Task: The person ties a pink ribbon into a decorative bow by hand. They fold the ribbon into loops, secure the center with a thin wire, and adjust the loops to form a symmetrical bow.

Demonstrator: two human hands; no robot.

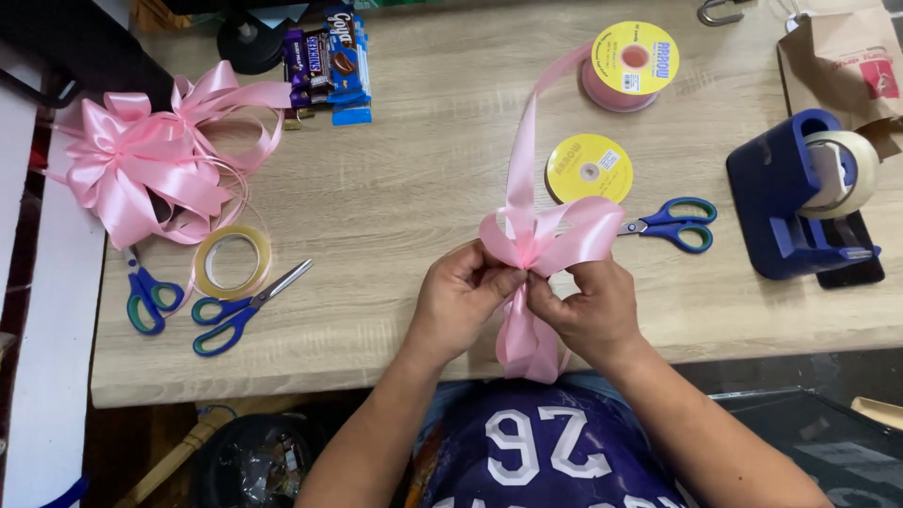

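L hand: pinches bow centre, above table edge.
R hand: pinches same knot; fingertips partly hidden, prob. tight.
Ribbon: runs to spool.
Risk: pinch slackens → loops spring open; taut ribbon could drag spool.

we see a pale wooden table. on it lie finished pink bows, three blue-handled scissors, a clear tape roll, chocolate bars, two yellow ribbon spools, a blue tape dispenser and a brown paper bag.
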